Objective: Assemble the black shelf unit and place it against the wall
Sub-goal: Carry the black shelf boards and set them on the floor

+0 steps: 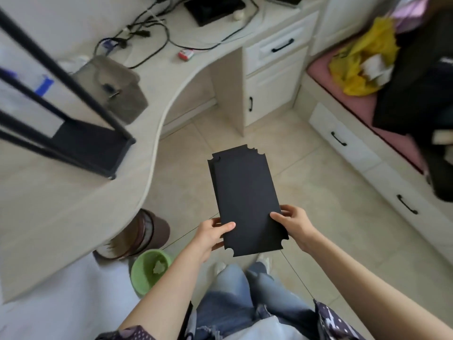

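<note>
Seen from the head camera, which looks down, both hands hold a small stack of flat black boards (245, 197) out in front of the person, above the tiled floor (318, 192). The boards are thin, smooth and dull, shaped like long rectangles, and each corner that shows has a round bite cut out of it. At the far end one board peeks out from under the top one, so there is more than one. The left hand (212, 235) pinches the near left edge, with the thumb flat on top and the other fingers curled under. The right hand (293, 224) grips the near right edge the same way, thumb on top and fingers tucked below. To the left, on a pale desk (61, 217) with a curvy edge, stands the black shelf frame (88, 146). Its thin straight poles rise from a flat dark tray at the bottom, and it looks blurry. Behind it lies a soft grey bag (117, 89), and black cables (152, 38) loop across the desk top. By the desk edge sit a round brown bin (159, 229) and a shiny green bowl (141, 278). On the right are white drawers (367, 163) with black handles, a pink mat (362, 111) and a crinkly yellow bag (360, 62).
</note>
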`<state>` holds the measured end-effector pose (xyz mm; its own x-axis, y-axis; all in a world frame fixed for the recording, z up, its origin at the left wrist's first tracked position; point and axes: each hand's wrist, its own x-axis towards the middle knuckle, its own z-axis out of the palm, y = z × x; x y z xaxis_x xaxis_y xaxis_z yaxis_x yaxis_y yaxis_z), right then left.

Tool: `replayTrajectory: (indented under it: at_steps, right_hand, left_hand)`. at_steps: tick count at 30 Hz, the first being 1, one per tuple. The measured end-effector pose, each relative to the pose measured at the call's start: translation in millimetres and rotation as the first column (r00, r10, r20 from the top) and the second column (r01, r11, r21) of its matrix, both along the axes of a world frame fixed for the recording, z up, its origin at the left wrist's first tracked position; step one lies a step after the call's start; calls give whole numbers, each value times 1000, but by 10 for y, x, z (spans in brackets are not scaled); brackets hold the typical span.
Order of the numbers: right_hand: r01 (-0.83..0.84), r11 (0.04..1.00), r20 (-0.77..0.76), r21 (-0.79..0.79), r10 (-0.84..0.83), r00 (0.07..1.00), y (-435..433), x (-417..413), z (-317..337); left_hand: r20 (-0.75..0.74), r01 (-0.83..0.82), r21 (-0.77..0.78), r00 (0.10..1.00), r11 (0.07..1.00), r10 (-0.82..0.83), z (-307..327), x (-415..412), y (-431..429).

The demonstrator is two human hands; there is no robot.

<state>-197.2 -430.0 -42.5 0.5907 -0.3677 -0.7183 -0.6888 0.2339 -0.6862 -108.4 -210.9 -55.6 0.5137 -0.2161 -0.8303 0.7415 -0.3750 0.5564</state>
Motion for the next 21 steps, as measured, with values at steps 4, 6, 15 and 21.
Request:
replayTrajectory:
  at_steps: [4,6,15,21]
  right_hand:
    - [131,991,-36,-18,-131,991,-529,-56,-56]
    - [189,982,-42,-25,-190,981,-719,-40,-92]
    - [437,899,-55,-4,-437,898,-1326,45,-275]
    - [514,857,-53,-33,-515,856,-1716,-52,-336]
  left_hand:
    - [-12,126,-9,992,992,-126,-62,242,-675]
    - [-12,171,-21,985,985,-171,-109,380,-934]
    - [17,378,-42,926,925,-378,-310,952,-1916]
    - [-9,449,-27,893,893,-449,-352,971,-2490]
